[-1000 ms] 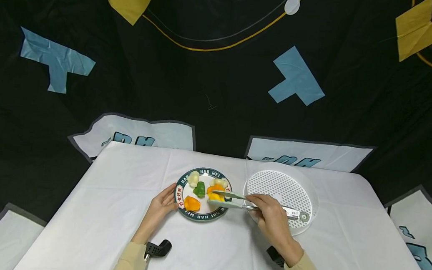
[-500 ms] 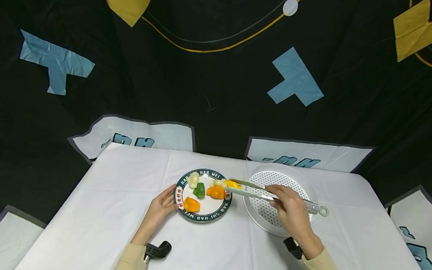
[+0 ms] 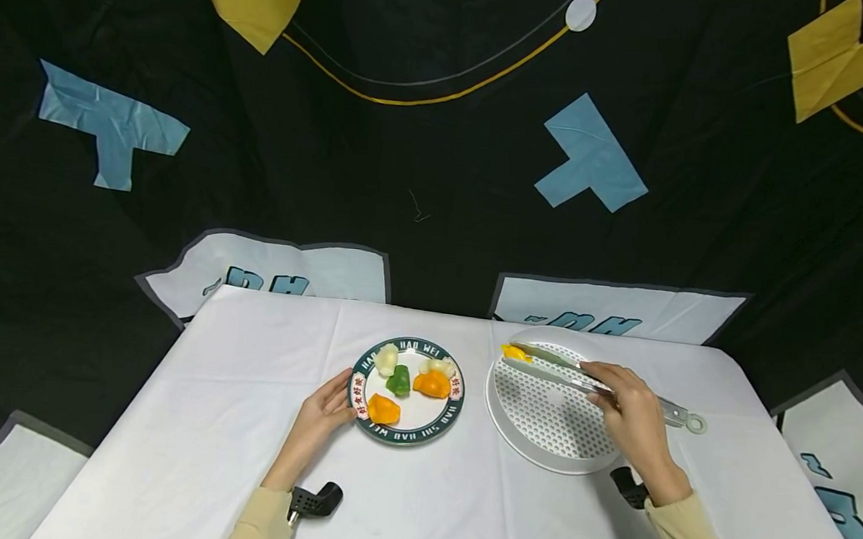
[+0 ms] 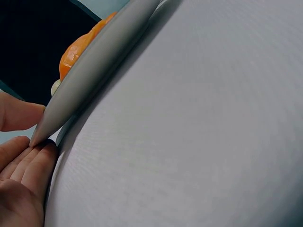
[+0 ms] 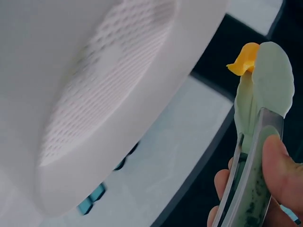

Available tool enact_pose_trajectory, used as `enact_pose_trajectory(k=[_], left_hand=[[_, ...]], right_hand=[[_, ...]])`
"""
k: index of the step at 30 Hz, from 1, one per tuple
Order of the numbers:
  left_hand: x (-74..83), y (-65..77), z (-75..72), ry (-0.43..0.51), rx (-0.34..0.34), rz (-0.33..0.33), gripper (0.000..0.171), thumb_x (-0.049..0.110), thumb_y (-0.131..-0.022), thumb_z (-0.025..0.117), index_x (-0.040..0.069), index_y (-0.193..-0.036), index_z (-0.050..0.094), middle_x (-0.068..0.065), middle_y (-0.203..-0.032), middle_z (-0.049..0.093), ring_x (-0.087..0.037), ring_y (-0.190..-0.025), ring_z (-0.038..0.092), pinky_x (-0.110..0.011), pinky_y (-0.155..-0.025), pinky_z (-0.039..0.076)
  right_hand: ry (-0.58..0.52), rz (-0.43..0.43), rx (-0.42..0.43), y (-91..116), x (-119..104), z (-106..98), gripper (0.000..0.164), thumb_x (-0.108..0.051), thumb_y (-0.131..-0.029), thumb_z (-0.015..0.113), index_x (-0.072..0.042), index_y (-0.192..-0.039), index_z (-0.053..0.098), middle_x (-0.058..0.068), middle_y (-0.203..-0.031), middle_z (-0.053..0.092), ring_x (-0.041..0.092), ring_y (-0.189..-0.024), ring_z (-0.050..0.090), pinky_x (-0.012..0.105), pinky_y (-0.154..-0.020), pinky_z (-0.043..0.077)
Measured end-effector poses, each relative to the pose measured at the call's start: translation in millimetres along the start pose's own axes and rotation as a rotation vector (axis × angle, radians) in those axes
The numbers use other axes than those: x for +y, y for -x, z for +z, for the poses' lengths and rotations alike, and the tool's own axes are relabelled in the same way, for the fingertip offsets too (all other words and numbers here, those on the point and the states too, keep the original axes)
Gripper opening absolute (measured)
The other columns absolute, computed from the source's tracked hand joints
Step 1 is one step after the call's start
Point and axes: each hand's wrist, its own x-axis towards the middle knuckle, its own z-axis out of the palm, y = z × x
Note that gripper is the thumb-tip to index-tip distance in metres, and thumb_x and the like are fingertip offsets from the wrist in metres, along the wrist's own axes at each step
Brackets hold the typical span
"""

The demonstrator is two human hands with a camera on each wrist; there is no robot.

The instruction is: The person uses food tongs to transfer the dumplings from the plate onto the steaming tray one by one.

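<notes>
My left hand (image 3: 322,412) pinches the left rim of a round plate (image 3: 414,416) with a dark green lettered border; the left wrist view shows the thumb (image 4: 19,113) above the rim and fingers below. On the plate lie orange pepper pieces (image 3: 384,409), a green pepper piece (image 3: 398,381) and pale chunks (image 3: 386,360). My right hand (image 3: 628,413) grips metal tongs (image 5: 272,78) with pale green tips. Between those tips is a yellow pepper piece (image 3: 516,353), overlapping the far left part of a white perforated round tray (image 3: 531,450) in the head view.
A white cloth covers the table (image 3: 201,454). Its far edge meets a black curtain (image 3: 408,176) with blue and yellow patches. The plate stands left of the perforated tray, with a strip of cloth between. Each wrist wears a black camera mount (image 3: 318,499).
The right hand has carried the yellow pepper piece in the tongs off the plate, rightward and slightly away, to over the perforated tray. The left hand and plate stay in place.
</notes>
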Motion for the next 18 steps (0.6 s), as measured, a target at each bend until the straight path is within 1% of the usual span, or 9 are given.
enact_pose_trajectory(k=[5, 13, 18], left_hand=[[-1.1, 0.2, -0.2, -0.003, 0.004, 0.007, 0.068, -0.006, -0.084, 0.059, 0.001, -0.147, 0.033, -0.020, -0.151, 0.030, -0.031, -0.133, 0.038, -0.023, -0.102, 0.039], [-3.1, 1.1, -1.0, 0.014, 0.005, -0.001, 0.068, -0.006, -0.085, 0.059, 0.003, -0.147, 0.033, -0.017, -0.151, 0.030, -0.028, -0.134, 0.038, -0.020, -0.101, 0.040], [-2.9, 0.7, -1.3, 0.006, 0.004, 0.003, 0.068, -0.006, -0.085, 0.059, 0.003, -0.147, 0.033, -0.017, -0.151, 0.030, -0.028, -0.134, 0.038, -0.020, -0.102, 0.039]], right_hand=[[0.012, 0.030, -0.022, 4.6, 17.1, -5.3, 0.043, 0.014, -0.071, 0.073, 0.003, -0.113, 0.067, 0.019, -0.112, 0.065, 0.036, -0.101, 0.059, 0.049, -0.070, 0.057], [0.056, 0.093, -0.060, 13.1, 40.7, -9.2, 0.041, 0.014, -0.074, 0.071, 0.005, -0.114, 0.065, 0.025, -0.115, 0.061, 0.044, -0.106, 0.055, 0.058, -0.079, 0.051], [0.083, 0.099, -0.052, 15.2, 53.3, -10.7, 0.041, 0.014, -0.072, 0.071, 0.006, -0.112, 0.065, 0.026, -0.112, 0.062, 0.045, -0.103, 0.056, 0.061, -0.081, 0.047]])
